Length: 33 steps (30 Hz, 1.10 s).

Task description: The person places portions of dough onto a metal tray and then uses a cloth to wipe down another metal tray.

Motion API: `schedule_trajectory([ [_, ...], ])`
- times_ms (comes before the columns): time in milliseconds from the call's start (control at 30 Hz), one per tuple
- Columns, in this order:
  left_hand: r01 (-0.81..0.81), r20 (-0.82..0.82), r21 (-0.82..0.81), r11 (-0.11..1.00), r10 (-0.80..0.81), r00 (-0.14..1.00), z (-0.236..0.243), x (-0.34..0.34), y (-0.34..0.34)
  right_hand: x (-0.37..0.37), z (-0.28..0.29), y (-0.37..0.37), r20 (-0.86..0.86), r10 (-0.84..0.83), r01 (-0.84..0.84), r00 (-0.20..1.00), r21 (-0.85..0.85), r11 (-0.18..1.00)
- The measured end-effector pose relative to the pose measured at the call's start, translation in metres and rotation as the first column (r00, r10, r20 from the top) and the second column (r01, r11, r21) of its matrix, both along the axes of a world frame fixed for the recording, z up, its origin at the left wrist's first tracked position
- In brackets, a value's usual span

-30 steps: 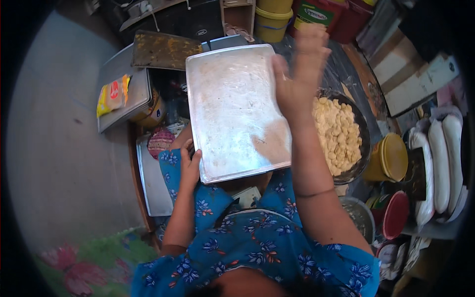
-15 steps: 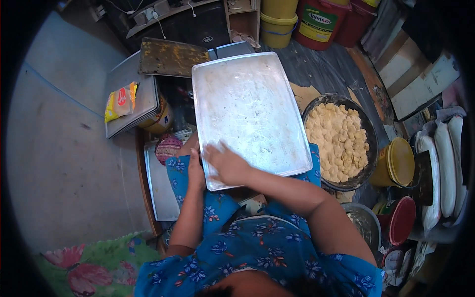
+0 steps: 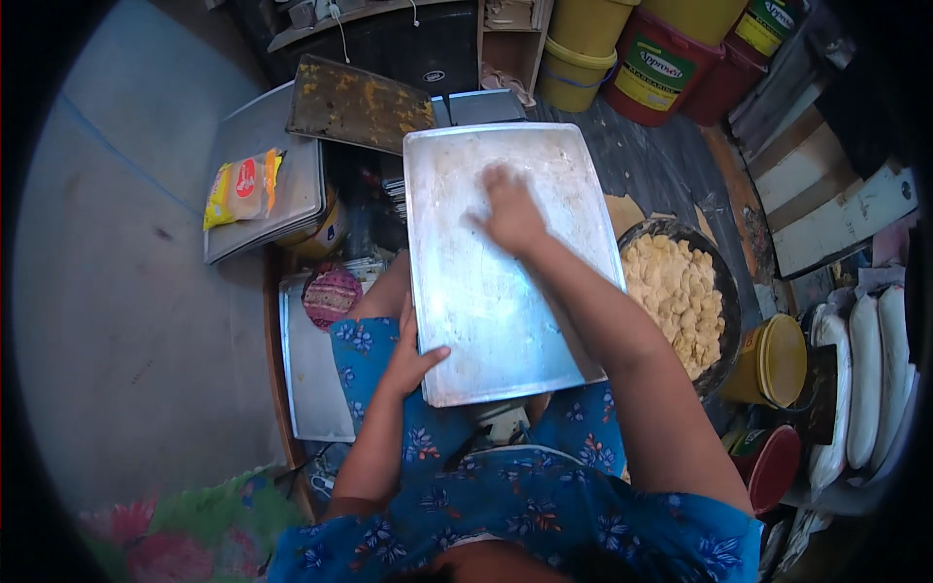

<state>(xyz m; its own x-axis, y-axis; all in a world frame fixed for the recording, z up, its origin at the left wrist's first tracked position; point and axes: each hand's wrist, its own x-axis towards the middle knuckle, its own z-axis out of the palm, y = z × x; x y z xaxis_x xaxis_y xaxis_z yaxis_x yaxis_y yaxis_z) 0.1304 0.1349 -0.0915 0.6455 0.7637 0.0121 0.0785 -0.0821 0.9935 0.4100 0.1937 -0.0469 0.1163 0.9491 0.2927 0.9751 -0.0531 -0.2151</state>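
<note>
A shiny, shallow metal baking tray (image 3: 515,321) rests across my lap, long side pointing away from me. My left hand (image 3: 409,358) grips its near left edge, thumb over the rim and fingers partly hidden beneath. Spread on the upper part of the tray's surface is my right hand (image 3: 513,209), a little blurred, its fingers apart with nothing seen in them. Beyond the tray's far left corner lies a darker, stained baking tray (image 3: 360,102). To the right stands a wide black basin (image 3: 731,291) full of pale dough pieces (image 3: 675,296), partly covered by my right arm.
At left, a yellow-and-clear packet (image 3: 243,189) lies on stacked trays (image 3: 292,209). A pink knitted thing (image 3: 331,296) sits below them. Lidded yellow bucket (image 3: 777,360), red tub (image 3: 771,468) and white filled bags (image 3: 863,379) line the right; more buckets (image 3: 578,68) stand at the back.
My right hand has swept from the tray's near left part up to its far part. My left hand's thumb now lies over the rim. The view has shifted slightly.
</note>
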Motion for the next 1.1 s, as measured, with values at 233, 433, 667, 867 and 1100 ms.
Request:
schedule_trajectory([
  [233,0.145,0.117,-0.260,0.955,-0.117,0.986,-0.003,-0.017,-0.006,-0.080,0.005,-0.008,-0.005,0.821,-0.818,0.571,-0.093,0.568],
  [433,0.079,0.198,-0.214,0.974,-0.036,0.980,0.002,-0.003,-0.010,0.082,0.028,0.097,0.072,0.125,-0.121,0.990,-0.065,0.991],
  [667,0.008,0.150,-0.109,0.994,0.009,0.989,-0.006,-0.005,-0.006,0.144,0.008,-0.030,0.032,-0.361,0.362,0.932,-0.100,0.927],
  [867,-0.048,0.098,-0.028,0.998,0.051,0.994,-0.013,-0.011,-0.001,-0.056,-0.009,-0.196,-0.175,0.153,-0.190,0.973,-0.219,0.957],
  [1100,0.188,-0.442,0.747,0.638,0.266,0.857,0.062,0.022,-0.019,-0.073,0.033,-0.217,-0.460,0.465,-0.480,0.756,0.094,0.872],
])
